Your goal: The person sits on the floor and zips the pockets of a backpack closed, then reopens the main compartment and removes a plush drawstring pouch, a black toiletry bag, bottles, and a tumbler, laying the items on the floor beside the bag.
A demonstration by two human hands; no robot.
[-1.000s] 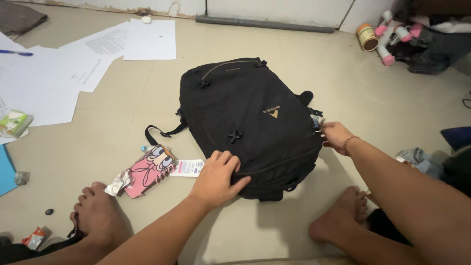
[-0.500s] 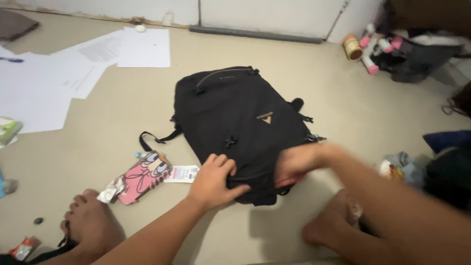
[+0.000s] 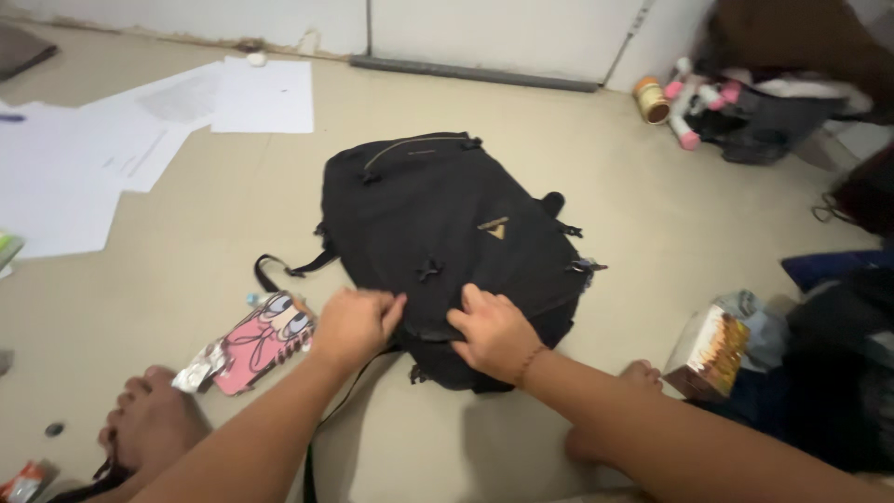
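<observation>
A black backpack (image 3: 438, 224) lies flat on the beige floor in front of me, its front side up. My left hand (image 3: 354, 324) pinches the fabric at the near edge of the backpack, by the front pocket. My right hand (image 3: 494, 333) rests right beside it on the same near edge, fingers curled onto the fabric. A loose black strap (image 3: 279, 270) trails off the left side of the backpack. A pink cartoon-printed pouch (image 3: 256, 340) lies on the floor just left of my left hand.
White paper sheets (image 3: 140, 140) are spread at the far left. My bare feet (image 3: 154, 424) flank the backpack. A printed box (image 3: 715, 346) and dark clothes sit at right. Bottles and a tin (image 3: 652, 98) lie near the far wall.
My right hand has moved from the backpack's right side to its near edge, beside my left hand. The left hand has shifted slightly and now grips the fabric.
</observation>
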